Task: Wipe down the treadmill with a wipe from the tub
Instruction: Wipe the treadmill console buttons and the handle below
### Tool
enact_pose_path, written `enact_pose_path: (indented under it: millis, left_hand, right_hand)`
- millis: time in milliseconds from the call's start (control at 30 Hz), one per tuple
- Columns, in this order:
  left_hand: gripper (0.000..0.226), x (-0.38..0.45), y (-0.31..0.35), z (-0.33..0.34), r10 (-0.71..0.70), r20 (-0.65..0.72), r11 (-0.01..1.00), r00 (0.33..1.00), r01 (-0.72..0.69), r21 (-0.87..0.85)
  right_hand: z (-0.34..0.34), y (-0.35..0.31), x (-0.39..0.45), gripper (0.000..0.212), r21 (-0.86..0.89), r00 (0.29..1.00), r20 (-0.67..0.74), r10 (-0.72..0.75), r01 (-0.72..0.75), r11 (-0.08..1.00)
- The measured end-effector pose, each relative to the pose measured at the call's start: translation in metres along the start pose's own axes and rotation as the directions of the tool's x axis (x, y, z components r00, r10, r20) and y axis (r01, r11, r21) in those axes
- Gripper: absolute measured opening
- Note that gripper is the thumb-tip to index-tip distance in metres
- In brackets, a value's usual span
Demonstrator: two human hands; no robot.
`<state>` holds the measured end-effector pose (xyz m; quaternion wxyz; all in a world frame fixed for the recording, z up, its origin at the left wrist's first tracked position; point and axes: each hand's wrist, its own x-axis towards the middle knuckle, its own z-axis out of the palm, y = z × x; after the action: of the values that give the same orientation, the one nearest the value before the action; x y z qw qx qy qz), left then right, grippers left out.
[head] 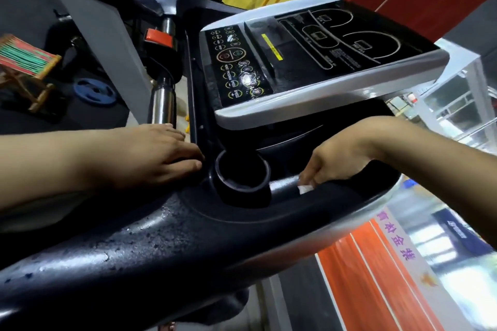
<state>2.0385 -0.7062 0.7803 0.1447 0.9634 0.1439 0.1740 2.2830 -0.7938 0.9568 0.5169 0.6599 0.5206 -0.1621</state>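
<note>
We start with the wipe (pixel 305 188): only a small white corner shows, bunched under the fingertips of the right hand (pixel 336 162) and pressed onto the black tray (pixel 336 196) of the treadmill (pixel 188 236), just to the right of the round cup holder (pixel 242 172). The fingers curl down over it and pinch it against the plastic; most of the wipe is hidden beneath them, so we cannot tell its full shape or how it is folded.

The relation that matters: the tray's long edge runs from the cup holder off to the right, rising slightly, and the wipe sits at the cup-holder end of it. So the unwiped run lies to the right of the grip, along that edge, we judge, and the right hand is the one placed to sweep it. The visible corner pokes out toward us, across the edge rather than along it.

The left hand (pixel 158 153) lies flat, fingers straight and together, on the treadmill's left arm, fingertips just beside the cup holder, bracing and holding nothing.

Further out, the control panel (pixel 236 67) tilts up behind both hands, glossy with glare. The tub is not in view.
</note>
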Motion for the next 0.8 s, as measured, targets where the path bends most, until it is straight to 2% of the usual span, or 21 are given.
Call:
enact_pose_path:
  millis: [100, 167, 200, 300, 367, 467, 533, 600, 667, 700, 800]
  left_hand:
    - [0.106, -0.004, -0.004, 0.004, -0.04, -0.011, 0.997, 0.999, 0.04, -0.071]
    - [0.089, -0.008, 0.0, 0.002, -0.073, -0.012, 0.992, 0.997, 0.072, -0.103]
    - [0.088, -0.011, 0.004, -0.001, -0.098, 0.0, 0.988, 0.995, 0.098, -0.116]
    - [0.114, -0.015, 0.017, -0.01, -0.171, 0.019, 0.976, 0.985, 0.172, -0.132]
    - [0.114, -0.015, 0.023, -0.014, -0.197, 0.033, 0.973, 0.98, 0.199, -0.115]
    - [0.102, -0.015, 0.014, -0.013, -0.175, 0.05, 0.98, 0.983, 0.179, -0.085]
    - [0.084, -0.015, 0.005, -0.013, -0.108, 0.042, 0.994, 0.993, 0.108, -0.017]
    - [0.06, -0.011, -0.005, -0.013, 0.032, -0.031, 0.997, 0.999, -0.03, 0.068]
    - [0.048, -0.008, -0.013, -0.012, 0.163, -0.06, 0.981, 0.985, -0.156, 0.112]
    - [0.047, -0.007, -0.017, -0.011, 0.216, -0.07, 0.972, 0.974, -0.207, 0.113]
    - [0.045, -0.004, -0.034, -0.011, 0.327, -0.079, 0.944, 0.942, -0.321, 0.08]
  right_hand:
    - [0.001, 0.0, 0.01, 0.039, 0.018, 0.998, -0.004, -0.063, 0.063, 0.998]
    - [0.001, -0.005, 0.018, 0.044, 0.005, 0.99, -0.008, -0.144, 0.144, 0.99]
    - [0.0, -0.009, 0.023, 0.043, -0.008, 0.98, -0.006, -0.199, 0.199, 0.98]
    - [0.001, -0.019, 0.033, 0.036, 0.006, 0.944, -0.001, -0.33, 0.33, 0.944]
    - [0.001, -0.014, 0.028, 0.037, 0.04, 0.938, -0.021, -0.346, 0.347, 0.937]
    - [-0.005, 0.008, 0.021, 0.02, -0.029, 0.975, -0.095, -0.202, 0.2, 0.979]
    - [-0.005, 0.021, 0.011, 0.013, -0.078, 0.976, -0.217, 0.011, -0.028, 0.997]
    - [-0.004, 0.029, 0.004, 0.019, -0.078, 0.905, -0.357, 0.231, -0.275, 0.958]
    - [-0.004, 0.028, 0.007, 0.023, -0.003, 0.84, -0.427, 0.334, -0.371, 0.929]
    - [-0.005, 0.021, 0.013, 0.025, -0.012, 0.849, -0.397, 0.349, -0.384, 0.923]
    - [-0.001, -0.019, 0.043, 0.035, -0.094, 0.942, -0.166, 0.293, -0.311, 0.946]
